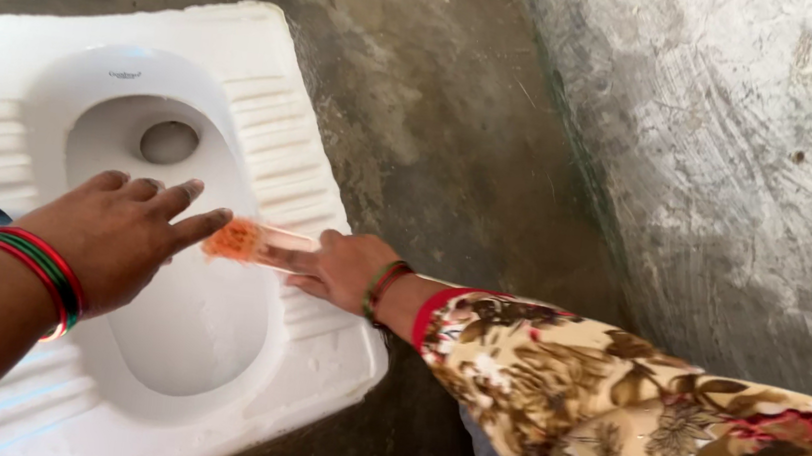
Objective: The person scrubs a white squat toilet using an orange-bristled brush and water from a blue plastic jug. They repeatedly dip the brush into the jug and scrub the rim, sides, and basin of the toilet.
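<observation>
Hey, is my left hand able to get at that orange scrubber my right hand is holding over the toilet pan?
Probably yes. The left hand hovers open over the white squat pan, its fingertips right beside the orange scrubber, with nothing between them. The right hand holds the scrubber from the other side.

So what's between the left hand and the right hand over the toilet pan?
In the head view, the orange brush held by the right hand; its bristles sit just off the left hand fingers, above the white pan.
</observation>
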